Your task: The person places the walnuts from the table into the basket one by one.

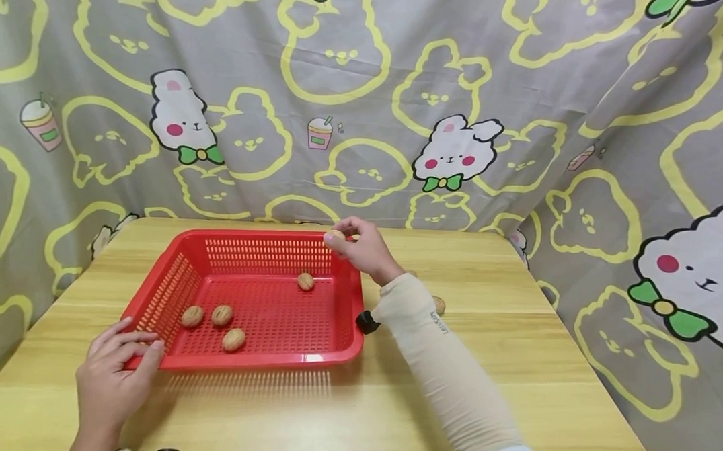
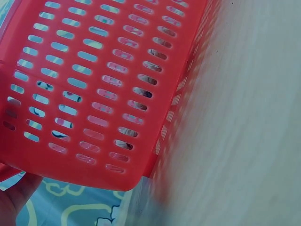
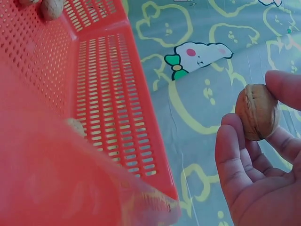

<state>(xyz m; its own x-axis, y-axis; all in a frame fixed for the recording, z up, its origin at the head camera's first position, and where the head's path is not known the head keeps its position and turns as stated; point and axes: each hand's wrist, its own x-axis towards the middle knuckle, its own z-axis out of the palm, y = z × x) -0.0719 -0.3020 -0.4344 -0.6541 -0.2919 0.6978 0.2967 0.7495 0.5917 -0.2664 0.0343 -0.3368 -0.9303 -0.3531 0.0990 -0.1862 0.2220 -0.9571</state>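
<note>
A red plastic basket (image 1: 252,363) with slotted walls stands on the table. Several walnuts (image 1: 233,340) lie on its floor, most toward the left front and one near the right back. My left hand (image 1: 115,369) holds the basket's front left corner, fingers over the rim; in the left wrist view only a bit of it shows beside the slotted wall. Above the back right corner, my right hand (image 1: 363,249) pinches a walnut (image 3: 257,112) between thumb and fingers. The right wrist view shows the seam of that nut clearly.
More walnuts (image 1: 439,305) lie on the table right of the basket, partly hidden by my right forearm. The wooden table (image 1: 486,278) meets a grey patterned curtain (image 1: 366,118) at the back and sides. A black wrist camera (image 1: 367,322) is close to the basket's right rim.
</note>
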